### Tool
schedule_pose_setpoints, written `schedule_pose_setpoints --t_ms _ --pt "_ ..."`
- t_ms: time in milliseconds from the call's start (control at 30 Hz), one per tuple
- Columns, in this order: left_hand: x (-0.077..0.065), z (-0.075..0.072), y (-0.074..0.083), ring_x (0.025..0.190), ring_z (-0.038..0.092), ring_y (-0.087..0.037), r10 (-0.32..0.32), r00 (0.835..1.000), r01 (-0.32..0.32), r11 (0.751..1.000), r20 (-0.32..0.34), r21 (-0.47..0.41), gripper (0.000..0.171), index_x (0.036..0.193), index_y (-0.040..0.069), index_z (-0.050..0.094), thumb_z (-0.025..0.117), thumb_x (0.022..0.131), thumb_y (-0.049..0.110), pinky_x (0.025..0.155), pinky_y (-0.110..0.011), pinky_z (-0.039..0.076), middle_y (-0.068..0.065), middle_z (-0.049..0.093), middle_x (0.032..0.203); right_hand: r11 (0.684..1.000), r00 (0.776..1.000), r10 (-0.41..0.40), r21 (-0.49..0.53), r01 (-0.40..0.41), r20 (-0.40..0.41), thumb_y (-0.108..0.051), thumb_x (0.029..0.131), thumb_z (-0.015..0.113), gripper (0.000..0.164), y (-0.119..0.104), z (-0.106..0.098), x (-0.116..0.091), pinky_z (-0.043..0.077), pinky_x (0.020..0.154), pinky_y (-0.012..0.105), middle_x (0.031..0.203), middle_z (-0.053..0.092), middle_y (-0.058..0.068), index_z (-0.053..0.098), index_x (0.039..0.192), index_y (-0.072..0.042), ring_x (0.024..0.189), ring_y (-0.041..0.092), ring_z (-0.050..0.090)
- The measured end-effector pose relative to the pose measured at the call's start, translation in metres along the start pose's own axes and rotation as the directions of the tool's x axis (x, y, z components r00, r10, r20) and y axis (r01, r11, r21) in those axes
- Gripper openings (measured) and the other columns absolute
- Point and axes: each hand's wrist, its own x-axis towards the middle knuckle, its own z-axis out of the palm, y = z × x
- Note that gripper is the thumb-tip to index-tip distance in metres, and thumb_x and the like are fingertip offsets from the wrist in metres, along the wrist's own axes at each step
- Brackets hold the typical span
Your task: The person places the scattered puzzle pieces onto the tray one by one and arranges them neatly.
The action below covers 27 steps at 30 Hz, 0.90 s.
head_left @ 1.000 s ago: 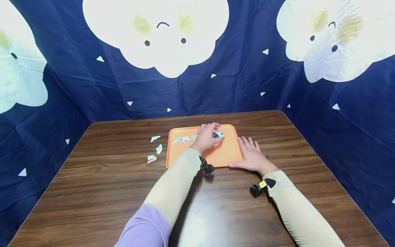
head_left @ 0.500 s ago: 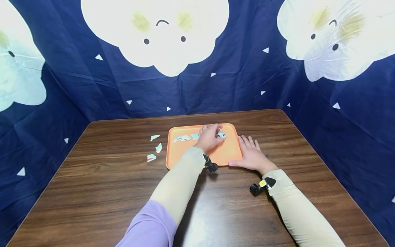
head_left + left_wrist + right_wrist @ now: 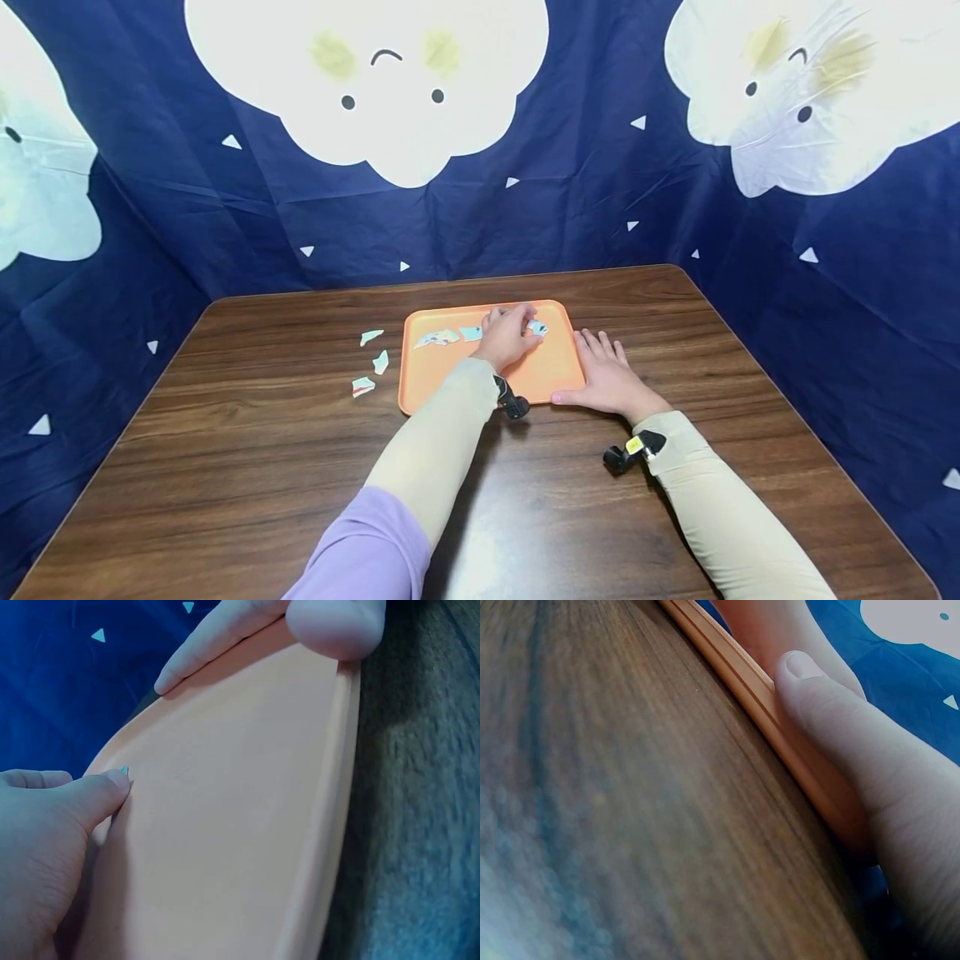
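Over the upper right part of the orange tray (image 3: 547, 375), my left hand (image 3: 504, 337) pinches a jagged light-blue printed piece (image 3: 538, 328) between thumb and fingers. In the left wrist view only a sliver of that piece (image 3: 125, 771) shows at the thumb tip. To its left on the tray lie a long multicoloured piece (image 3: 437, 337) and a pale blue piece (image 3: 470, 333), partly beside my hand. My right hand (image 3: 611, 385) rests at the tray's right edge with fingers straight. Its thumb (image 3: 810, 690) touches the near rim of the tray in the right wrist view.
Left of the tray, three loose jagged pieces lie on the brown wooden table (image 3: 247, 433): a top one (image 3: 371, 337), a middle one (image 3: 381, 362) and one with a red streak (image 3: 363, 387). A blue cloth (image 3: 450, 233) with clouds hangs behind the table.
My left hand has moved slightly right over the tray, uncovering more of the pale blue piece beside it. The right hand has stayed at the tray's edge.
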Motion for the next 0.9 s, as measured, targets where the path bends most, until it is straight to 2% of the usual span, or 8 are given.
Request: schedule_pose_setpoints --t_ms 133,267,400,500,700,900 --pt "-0.002 -0.002 -0.001 0.121 0.038 -0.023 -0.008 1.0 0.008 1.0 0.0 0.01 0.049 0.136 0.023 0.055 0.073 0.093 0.039 0.111 -0.046 0.018 0.006 0.063 0.105 1.0 1.0 -0.002 -0.003 0.002 -0.002 -0.08 0.074 0.064 0.129 -0.001 0.0 0.001 0.004 0.117 0.067 0.163 0.017 0.028 0.013 0.16 0.002 0.15 0.051 0.009" --pt "-0.003 -0.004 -0.002 0.125 0.038 -0.025 0.004 1.0 -0.004 1.0 0.0 0.025 0.051 0.137 0.024 0.055 0.073 0.092 0.041 0.114 -0.049 0.012 0.006 0.065 0.104 1.0 1.0 -0.008 -0.006 0.008 -0.001 -0.08 0.075 0.064 0.129 0.0 0.002 0.002 0.004 0.116 0.068 0.163 0.017 0.029 0.013 0.16 0.002 0.15 0.052 0.008" --pt "-0.006 -0.008 -0.005 0.131 0.035 -0.026 0.001 1.0 -0.001 1.0 -0.005 -0.02 0.057 0.14 0.023 0.053 0.074 0.091 0.042 0.116 -0.051 0.007 0.006 0.068 0.115 1.0 1.0 -0.007 -0.003 0.007 0.005 -0.082 0.074 0.063 0.13 0.001 0.003 0.003 0.002 0.117 0.066 0.164 0.016 0.028 0.012 0.16 0.001 0.15 0.051 0.007" --pt "-0.01 -0.014 -0.006 0.132 0.034 -0.027 0.012 1.0 -0.014 0.997 -0.028 -0.073 0.058 0.142 0.021 0.052 0.074 0.092 0.04 0.116 -0.05 0.006 0.004 0.066 0.128 1.0 1.0 -0.005 0.002 0.005 0.008 -0.083 0.073 0.063 0.131 0.002 0.005 0.003 0.001 0.117 0.065 0.164 0.015 0.027 0.011 0.161 0.0 0.151 0.049 0.006" --pt "-0.025 -0.032 -0.006 0.126 0.036 -0.027 0.067 0.994 -0.077 0.989 -0.087 -0.128 0.051 0.14 0.015 0.054 0.07 0.096 0.033 0.112 -0.05 0.013 -0.002 0.06 0.137 1.0 1.0 -0.007 0.002 0.007 0.007 -0.083 0.073 0.063 0.132 0.003 0.006 0.003 0.001 0.117 0.066 0.164 0.015 0.027 0.011 0.16 0.0 0.151 0.051 0.006" --pt "-0.038 -0.046 -0.007 0.126 0.037 -0.028 0.085 0.987 -0.1 0.989 -0.138 -0.106 0.044 0.136 0.015 0.057 0.067 0.097 0.033 0.112 -0.05 0.016 0.001 0.061 0.134 1.0 1.0 -0.006 0.007 0.006 0.009 -0.083 0.073 0.063 0.132 0.004 0.004 0.002 0.001 0.117 0.065 0.165 0.014 0.027 0.01 0.161 0.0 0.15 0.051 0.006"
